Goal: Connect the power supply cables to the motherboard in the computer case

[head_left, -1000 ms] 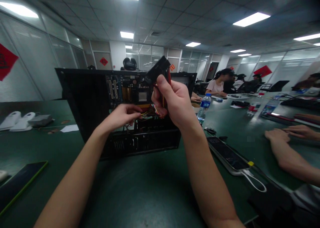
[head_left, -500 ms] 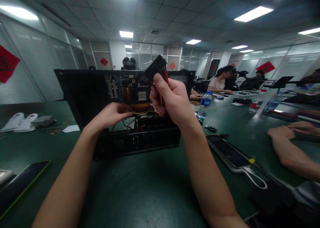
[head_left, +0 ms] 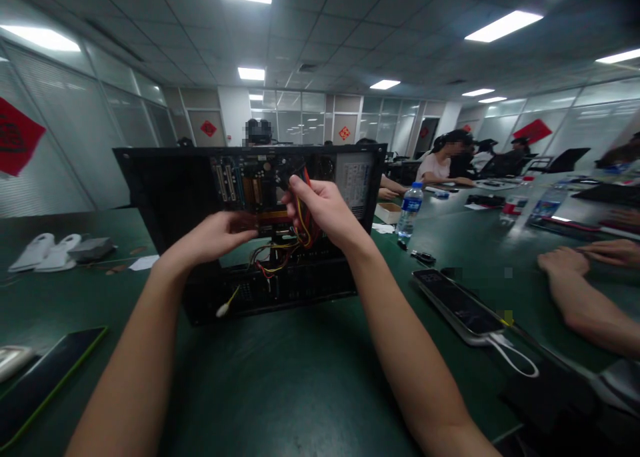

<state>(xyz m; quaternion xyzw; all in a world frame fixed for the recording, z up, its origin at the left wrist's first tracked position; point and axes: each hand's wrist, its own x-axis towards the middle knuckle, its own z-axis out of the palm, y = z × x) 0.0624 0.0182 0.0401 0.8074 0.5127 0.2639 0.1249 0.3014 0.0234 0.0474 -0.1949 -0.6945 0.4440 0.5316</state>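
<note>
Green table (head_left: 280, 377); open case (head_left: 165, 190) holds motherboard (head_left: 245, 183), cables (head_left: 306, 227).

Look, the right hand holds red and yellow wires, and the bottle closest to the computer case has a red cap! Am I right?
Not quite: the head view shows a blue cap on the bottle closest to the computer case. The right hand does hold red and yellow wires.

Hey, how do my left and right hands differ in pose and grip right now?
Your right hand clasps a red and yellow wire bundle; your left hand is partly shadowed, so I can't tell whether it holds anything. Your right thumb points up and leftward, your left thumb rightward. Both hands are bare, at the black computer case.
</note>
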